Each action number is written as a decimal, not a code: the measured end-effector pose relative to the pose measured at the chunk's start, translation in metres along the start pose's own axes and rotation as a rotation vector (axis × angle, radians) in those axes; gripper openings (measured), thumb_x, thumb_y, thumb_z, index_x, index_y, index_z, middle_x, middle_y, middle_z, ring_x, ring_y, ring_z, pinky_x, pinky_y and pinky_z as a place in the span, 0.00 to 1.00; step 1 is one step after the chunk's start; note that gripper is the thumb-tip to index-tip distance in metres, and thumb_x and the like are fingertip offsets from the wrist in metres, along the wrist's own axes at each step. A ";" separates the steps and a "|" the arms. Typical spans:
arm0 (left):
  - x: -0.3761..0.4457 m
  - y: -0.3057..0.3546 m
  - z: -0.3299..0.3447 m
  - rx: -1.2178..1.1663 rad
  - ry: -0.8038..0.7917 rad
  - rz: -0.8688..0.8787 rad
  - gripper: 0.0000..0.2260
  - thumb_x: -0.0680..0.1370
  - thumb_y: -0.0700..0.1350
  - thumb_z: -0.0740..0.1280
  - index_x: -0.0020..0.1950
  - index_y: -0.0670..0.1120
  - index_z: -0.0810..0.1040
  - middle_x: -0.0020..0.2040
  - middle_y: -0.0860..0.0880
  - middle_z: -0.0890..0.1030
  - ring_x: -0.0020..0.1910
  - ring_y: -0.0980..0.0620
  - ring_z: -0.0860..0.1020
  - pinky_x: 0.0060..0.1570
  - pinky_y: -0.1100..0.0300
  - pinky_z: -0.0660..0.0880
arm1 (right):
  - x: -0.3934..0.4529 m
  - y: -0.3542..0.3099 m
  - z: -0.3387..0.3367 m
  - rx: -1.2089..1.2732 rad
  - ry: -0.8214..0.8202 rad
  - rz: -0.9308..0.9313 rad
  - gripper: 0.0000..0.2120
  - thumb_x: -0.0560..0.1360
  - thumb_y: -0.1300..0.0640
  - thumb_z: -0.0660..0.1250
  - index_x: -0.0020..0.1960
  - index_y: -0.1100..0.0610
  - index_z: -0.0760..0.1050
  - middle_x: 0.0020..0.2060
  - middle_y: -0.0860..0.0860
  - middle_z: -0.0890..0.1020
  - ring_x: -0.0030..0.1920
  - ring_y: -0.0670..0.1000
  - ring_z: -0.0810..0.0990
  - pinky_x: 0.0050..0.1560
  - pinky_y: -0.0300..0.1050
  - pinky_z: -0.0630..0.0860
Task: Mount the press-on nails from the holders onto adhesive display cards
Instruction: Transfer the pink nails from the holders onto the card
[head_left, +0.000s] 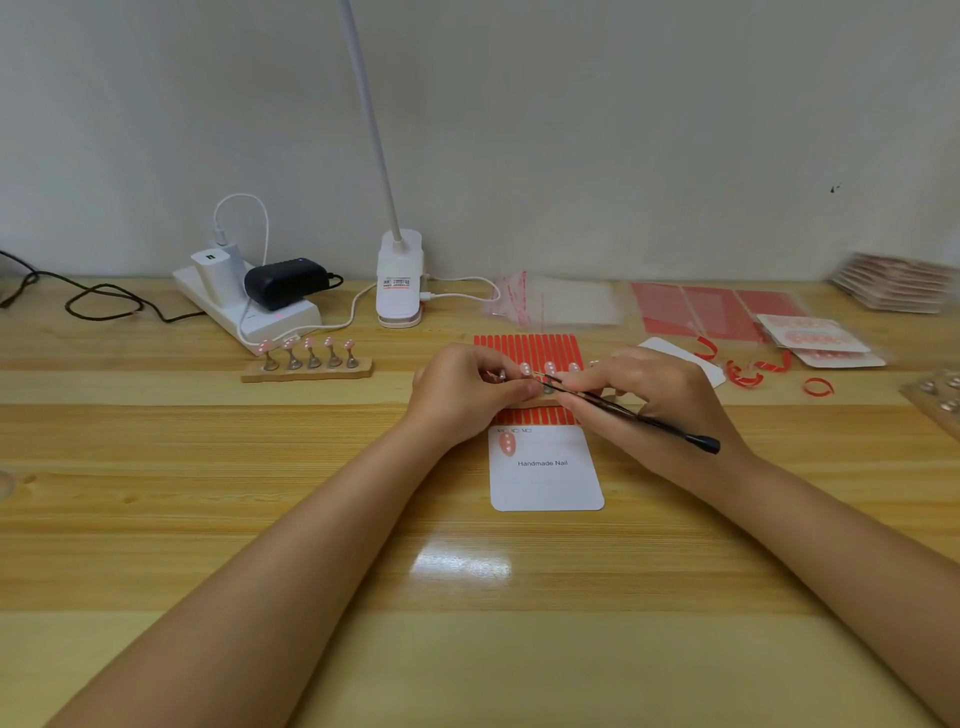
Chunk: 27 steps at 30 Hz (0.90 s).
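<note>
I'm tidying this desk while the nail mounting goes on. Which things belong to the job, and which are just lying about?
Job:
white "Handmade Nail" card
wooden holder of five pink nails
red adhesive strip sheet
thin dark tool in the right hand
left hand

Lying about:
white power strip
white clip lamp
black cable

- White power strip (283, 318) at the bench (208, 519) back, carrying a white charger (214, 275) and a black adapter (287, 283).
- White clip lamp (399, 280) just right of it.
- Black cable (98, 299) far left.
</note>
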<state>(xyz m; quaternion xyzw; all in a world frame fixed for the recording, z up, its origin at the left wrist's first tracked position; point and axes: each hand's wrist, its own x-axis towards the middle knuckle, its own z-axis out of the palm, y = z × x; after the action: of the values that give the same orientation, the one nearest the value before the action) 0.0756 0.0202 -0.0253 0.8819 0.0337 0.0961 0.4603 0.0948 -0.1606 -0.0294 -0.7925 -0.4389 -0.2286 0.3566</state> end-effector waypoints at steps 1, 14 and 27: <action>0.000 0.000 0.000 0.000 0.002 0.001 0.09 0.69 0.48 0.74 0.32 0.55 0.77 0.31 0.56 0.76 0.38 0.53 0.74 0.54 0.46 0.74 | 0.000 0.000 0.000 -0.011 0.002 0.000 0.05 0.71 0.59 0.70 0.46 0.57 0.82 0.36 0.50 0.82 0.41 0.44 0.77 0.40 0.35 0.73; -0.001 -0.001 0.000 0.010 -0.016 0.020 0.07 0.70 0.49 0.74 0.33 0.53 0.78 0.36 0.56 0.79 0.47 0.48 0.79 0.58 0.44 0.71 | 0.025 -0.004 -0.007 0.375 0.043 0.464 0.04 0.70 0.60 0.72 0.37 0.53 0.80 0.28 0.43 0.81 0.30 0.38 0.78 0.33 0.30 0.74; 0.000 -0.002 0.001 0.011 -0.035 0.013 0.05 0.70 0.50 0.73 0.36 0.53 0.80 0.38 0.57 0.79 0.48 0.49 0.79 0.59 0.44 0.70 | 0.027 -0.009 0.004 0.431 0.159 0.625 0.05 0.72 0.62 0.70 0.37 0.58 0.79 0.28 0.46 0.79 0.29 0.40 0.77 0.36 0.37 0.76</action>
<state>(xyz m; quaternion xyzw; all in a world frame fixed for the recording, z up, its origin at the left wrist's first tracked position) 0.0762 0.0211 -0.0274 0.8862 0.0201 0.0833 0.4553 0.1013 -0.1397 -0.0104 -0.7746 -0.1852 -0.0722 0.6004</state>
